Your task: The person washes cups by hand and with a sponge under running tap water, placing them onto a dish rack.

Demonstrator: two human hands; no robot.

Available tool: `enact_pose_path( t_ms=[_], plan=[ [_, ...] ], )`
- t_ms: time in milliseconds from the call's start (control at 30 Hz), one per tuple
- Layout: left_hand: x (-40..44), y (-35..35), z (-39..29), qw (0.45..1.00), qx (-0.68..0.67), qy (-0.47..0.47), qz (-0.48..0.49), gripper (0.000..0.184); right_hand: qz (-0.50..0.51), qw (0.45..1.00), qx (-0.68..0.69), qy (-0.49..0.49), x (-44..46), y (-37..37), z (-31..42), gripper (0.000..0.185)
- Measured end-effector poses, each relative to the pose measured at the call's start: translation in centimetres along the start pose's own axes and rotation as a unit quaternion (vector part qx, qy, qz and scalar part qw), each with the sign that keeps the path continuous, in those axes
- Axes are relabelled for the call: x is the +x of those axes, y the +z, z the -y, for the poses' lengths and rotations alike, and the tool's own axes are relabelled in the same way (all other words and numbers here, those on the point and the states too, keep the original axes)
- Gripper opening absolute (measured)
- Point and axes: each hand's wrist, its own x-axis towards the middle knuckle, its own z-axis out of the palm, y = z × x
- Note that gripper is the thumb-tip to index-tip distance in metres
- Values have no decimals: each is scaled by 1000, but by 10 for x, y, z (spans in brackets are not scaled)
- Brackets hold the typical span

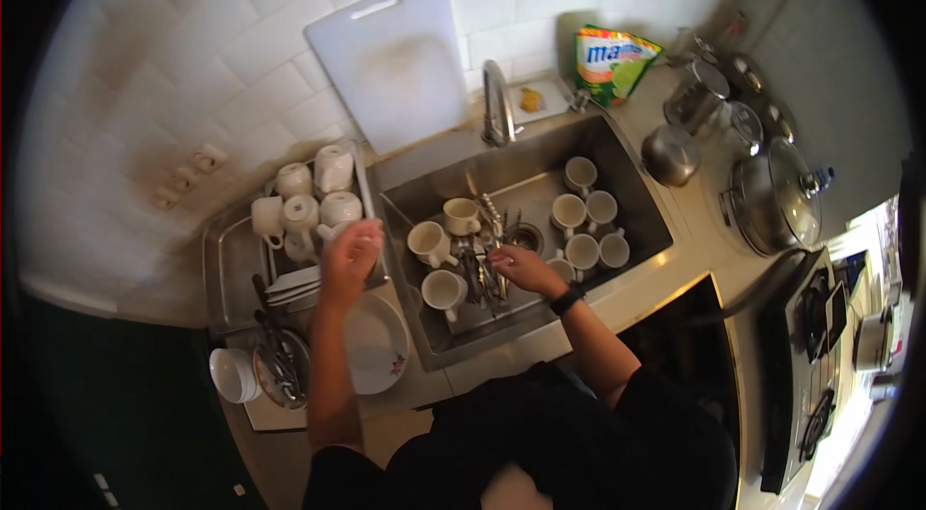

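In the head view, the sink [632, 177] sits at the middle, and the person's two hands work at it and to its left. The right hand [526, 271], with a dark band [567, 298] on its wrist, is over the near part of the sink, its fingertips by the loose cutlery [477, 271]. Its fingers are drawn narrow; I cannot tell whether they hold a piece. The cutlery lies heaped in the sink, between three cream mugs [425, 242] at the sink's left side and a cluster of pale cups [569, 211] at its right side.

The left hand [355, 257] is raised just left of the sink, in front of the metal tray [230, 269]. Its fingers are bent, and whether anything is in its grip cannot be told. Upturned white mugs [301, 211] crowd the tray left of the sink, with small stacked plates [292, 290] nearer the person. A large flowered plate [381, 351] lies left of the sink's near corner, partly behind the forearm.

Behind the sink rise the tap [497, 110] and a white cutting board [391, 67]; a green pouch [612, 65] stands behind its right corner, and a lidded pot [779, 206] right of the sink.
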Motion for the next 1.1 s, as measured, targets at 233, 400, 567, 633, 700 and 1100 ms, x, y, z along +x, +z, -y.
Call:
enact_pose_path(
  t_ms=[233,400,567,633,700,1100],
  plan=[
    [-51,137,35,997,-5,-66,36,22,-5,986,-169,-1,-10,-5,-42,30],
    [-79,176,55,987,-55,-148,38,22,-35,978,-197,67,-16,-50,-83,32],
    [-79,195,65,974,-125,-188,-15,22,-105,949,-275,115,24,-101,-149,45],
    [-72,198,58,976,-106,-188,-31,22,-97,935,-316,128,36,-114,-153,52],
    [-66,200,54,977,-94,-189,-39,22,-74,922,-350,145,47,-125,-149,60],
    [-18,230,75,962,-165,-217,26,23,-27,885,-451,114,73,-121,-155,81]
  ],
)
